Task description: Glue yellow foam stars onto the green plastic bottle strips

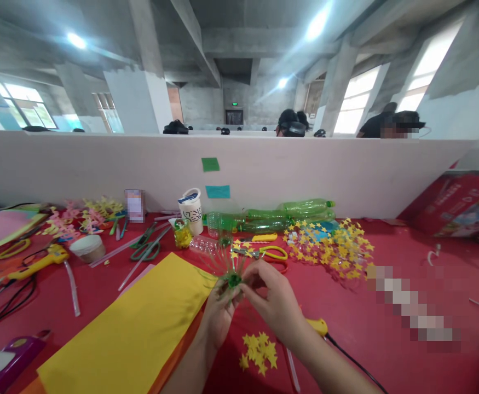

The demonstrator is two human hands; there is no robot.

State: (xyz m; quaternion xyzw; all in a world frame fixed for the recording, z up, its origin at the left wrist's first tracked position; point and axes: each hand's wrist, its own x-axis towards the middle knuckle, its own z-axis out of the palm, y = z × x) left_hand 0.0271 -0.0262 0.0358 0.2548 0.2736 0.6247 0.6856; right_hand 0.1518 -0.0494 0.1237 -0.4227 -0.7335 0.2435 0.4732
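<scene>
Green cut bottle (234, 280) gripped in our left hand (218, 313); we work its rim, right hand (275, 302) grip unclear; steadiness needed; stars (259, 350) at five o'clock.

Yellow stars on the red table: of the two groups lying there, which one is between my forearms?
The small pile at the near side. The other group is much larger, spread farther away to the right, by the green bottles.

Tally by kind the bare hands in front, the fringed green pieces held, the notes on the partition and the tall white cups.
Hands: 2 (left hand, right hand)
Fringed green piece: 1
Notes: 2 (green note, blue note)
Tall white cup: 1
Total: 6
</scene>
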